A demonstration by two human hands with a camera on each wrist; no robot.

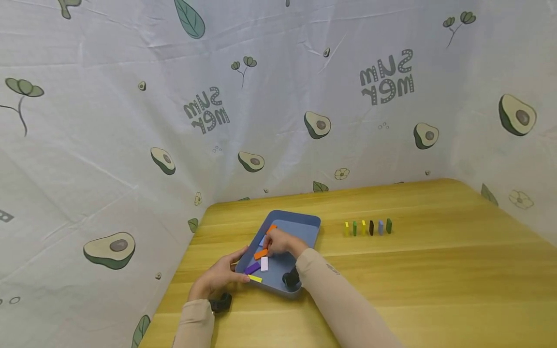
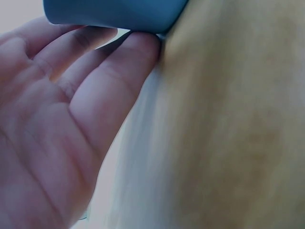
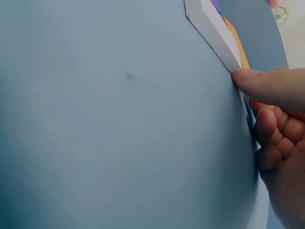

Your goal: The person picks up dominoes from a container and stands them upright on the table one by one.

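Observation:
A blue tray (image 1: 278,285) sits on the wooden table, with several coloured domino-like blocks along its left side. My left hand (image 1: 219,275) grips the tray's near-left corner; in the left wrist view its thumb (image 2: 116,86) lies against the tray wall. Inside the tray is my right hand (image 1: 280,241), fingers curled beside an orange block (image 1: 261,254) and a light-blue block (image 1: 263,240). In the right wrist view the thumb tip meets the end of a white block (image 3: 214,33); whether the fingers pinch a block is hidden. Purple (image 1: 253,268) and yellow (image 1: 255,278) blocks lie near the left hand.
Right of the tray, several blocks stand upright in a spaced row, from a yellow one (image 1: 346,228) to a green one (image 1: 389,225). Another orange block (image 1: 271,228) lies farther back in the tray. A patterned white curtain (image 1: 278,121) hangs behind the table (image 1: 435,270).

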